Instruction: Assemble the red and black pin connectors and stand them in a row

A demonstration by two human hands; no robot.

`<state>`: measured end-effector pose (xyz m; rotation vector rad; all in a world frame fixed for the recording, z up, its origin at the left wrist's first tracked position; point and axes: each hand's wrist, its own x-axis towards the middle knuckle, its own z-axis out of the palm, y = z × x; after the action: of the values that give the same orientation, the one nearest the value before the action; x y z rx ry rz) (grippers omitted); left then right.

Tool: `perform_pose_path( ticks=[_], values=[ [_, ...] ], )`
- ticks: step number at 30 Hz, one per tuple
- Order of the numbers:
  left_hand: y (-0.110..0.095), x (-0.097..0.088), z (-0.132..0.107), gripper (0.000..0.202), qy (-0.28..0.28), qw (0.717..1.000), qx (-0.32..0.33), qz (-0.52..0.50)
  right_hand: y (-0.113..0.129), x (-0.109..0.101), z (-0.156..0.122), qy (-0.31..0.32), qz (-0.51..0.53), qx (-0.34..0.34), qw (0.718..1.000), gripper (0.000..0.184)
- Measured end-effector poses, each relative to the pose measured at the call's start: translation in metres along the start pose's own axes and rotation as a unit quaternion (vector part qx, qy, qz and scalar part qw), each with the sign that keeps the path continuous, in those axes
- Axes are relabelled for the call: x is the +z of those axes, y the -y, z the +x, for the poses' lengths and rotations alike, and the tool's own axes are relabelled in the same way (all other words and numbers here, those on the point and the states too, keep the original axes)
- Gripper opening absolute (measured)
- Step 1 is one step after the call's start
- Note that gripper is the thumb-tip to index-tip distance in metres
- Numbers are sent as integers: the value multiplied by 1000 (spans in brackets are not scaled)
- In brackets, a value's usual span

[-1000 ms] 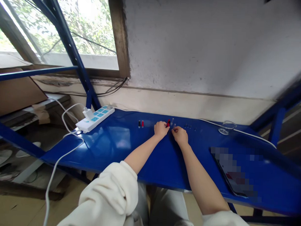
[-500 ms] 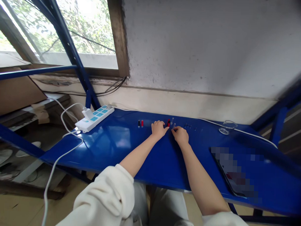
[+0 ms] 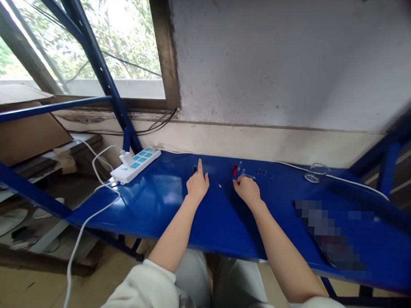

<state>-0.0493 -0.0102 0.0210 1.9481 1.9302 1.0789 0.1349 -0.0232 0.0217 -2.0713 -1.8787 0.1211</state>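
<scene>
My left hand lies on the blue table with its index finger stretched forward. The fingertip reaches a small black plug-like piece. My right hand rests a little to the right with its fingers curled down onto the table. Just beyond its fingertips stand a small red piece and a few clear little parts. A tiny pale bit lies on the table between the two hands.
A white power strip with a plugged adapter and white cable sits at the table's left rear. A row of tiny dark parts and a clear glass dish lie to the right. A dark flat object occupies the right front.
My left hand has left the red piece and moved left toward the black piece, with its index finger now stretched out. My right hand has stayed in place. The view has shifted slightly.
</scene>
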Motion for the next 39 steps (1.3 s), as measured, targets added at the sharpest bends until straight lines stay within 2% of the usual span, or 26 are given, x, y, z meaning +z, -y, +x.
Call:
perform_pose_path(
  ticks=[6,10,12,14,17,21,25,29,36,39],
  values=[
    [4,3,3,54,14,999,-9,43,13,3,-7,-14,70,-163,984,33],
    [8,5,8,37,-6,999,10,39,15,3,-10,3,108,-196,975,34],
    [7,6,9,30,-17,999,30,-14,15,4,-10,1,118,-193,974,35],
    [4,7,10,23,-21,992,59,-112,15,5,-9,-16,129,-174,976,36],
    [-6,9,6,18,-10,953,83,-290,15,7,-8,-59,189,-110,974,39],
    [-19,11,-2,17,39,901,85,-424,18,6,-8,-80,326,-72,939,47],
    [-22,15,-5,17,81,872,87,-476,21,5,-10,-68,403,-89,908,47],
    [-20,19,-5,19,98,853,94,-503,22,6,-9,-65,445,-96,888,45],
    [-18,21,-5,23,116,844,87,-517,23,8,-4,-26,540,-69,839,46],
    [-19,19,-5,25,118,840,79,-524,24,6,-4,-17,559,-74,826,44]
  ],
)
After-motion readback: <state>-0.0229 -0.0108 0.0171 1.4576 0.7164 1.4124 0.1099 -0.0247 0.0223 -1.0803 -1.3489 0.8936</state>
